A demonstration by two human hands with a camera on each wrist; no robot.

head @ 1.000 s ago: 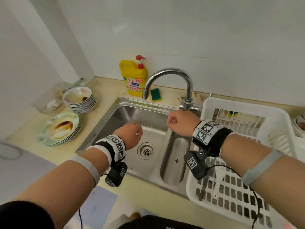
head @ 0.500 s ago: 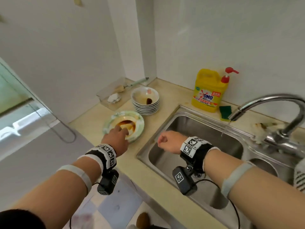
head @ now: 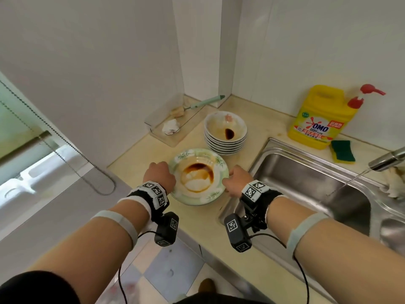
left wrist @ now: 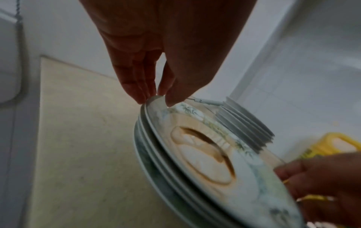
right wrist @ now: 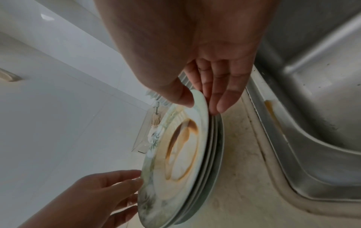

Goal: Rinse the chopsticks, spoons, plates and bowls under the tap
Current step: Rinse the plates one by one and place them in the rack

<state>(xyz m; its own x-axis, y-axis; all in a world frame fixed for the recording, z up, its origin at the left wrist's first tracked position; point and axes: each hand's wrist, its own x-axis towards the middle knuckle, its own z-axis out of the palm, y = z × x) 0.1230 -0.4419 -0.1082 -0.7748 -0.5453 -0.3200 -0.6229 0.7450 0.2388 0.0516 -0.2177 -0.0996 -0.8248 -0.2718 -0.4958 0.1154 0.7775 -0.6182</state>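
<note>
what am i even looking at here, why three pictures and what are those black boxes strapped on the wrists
No machine here: a person is washing dishes, wearing three cameras. The wide picture comes from a head camera looking down; the other two come from the black boxes, small cameras strapped to each wrist and looking along the fingers. On the counter beside the sink stand a stack of plates, the top one smeared with brown sauce, a stack of bowls, a yellow soap bottle and a sponge. The tap is running. The left hand and the right hand pinch opposite edges of the top plate.
</note>
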